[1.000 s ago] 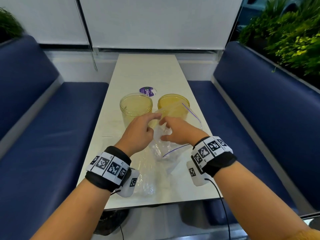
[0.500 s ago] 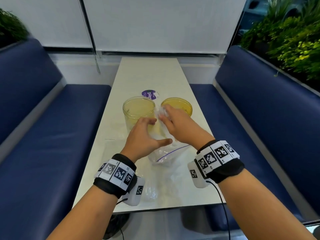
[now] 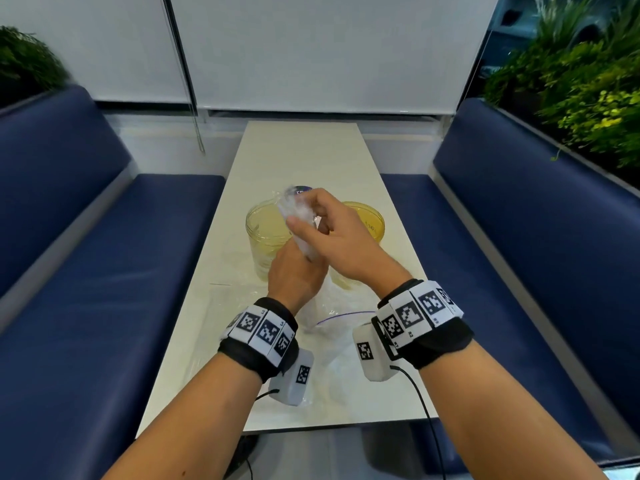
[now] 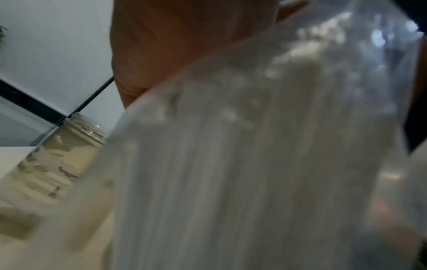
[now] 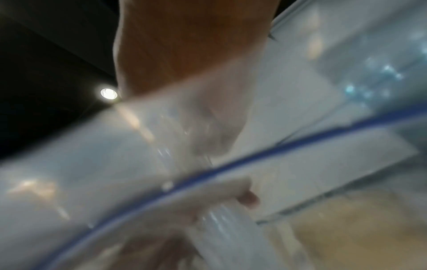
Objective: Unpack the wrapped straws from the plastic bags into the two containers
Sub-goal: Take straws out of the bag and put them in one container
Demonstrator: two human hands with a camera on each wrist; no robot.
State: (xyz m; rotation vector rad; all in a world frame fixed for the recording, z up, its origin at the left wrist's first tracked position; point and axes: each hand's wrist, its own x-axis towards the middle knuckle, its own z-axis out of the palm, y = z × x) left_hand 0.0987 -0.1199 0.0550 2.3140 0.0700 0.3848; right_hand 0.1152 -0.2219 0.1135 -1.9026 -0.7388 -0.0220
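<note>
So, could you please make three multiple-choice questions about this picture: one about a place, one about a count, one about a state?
1. Where is the bundle of wrapped straws?
A. flat on the bench
B. held up over the left container
C. inside the right container

2. How many containers stand on the table?
A. two
B. three
C. four

3. What is the right hand doing?
A. resting open on the table
B. gripping the straw bundle
C. holding a lid

Answers: 1 B, the head view shows the bundle raised above that rim; 2 A, two yellowish tubs stand side by side; 3 B, its fingers curl round the bundle, while the left hand holds the lower end.
</note>
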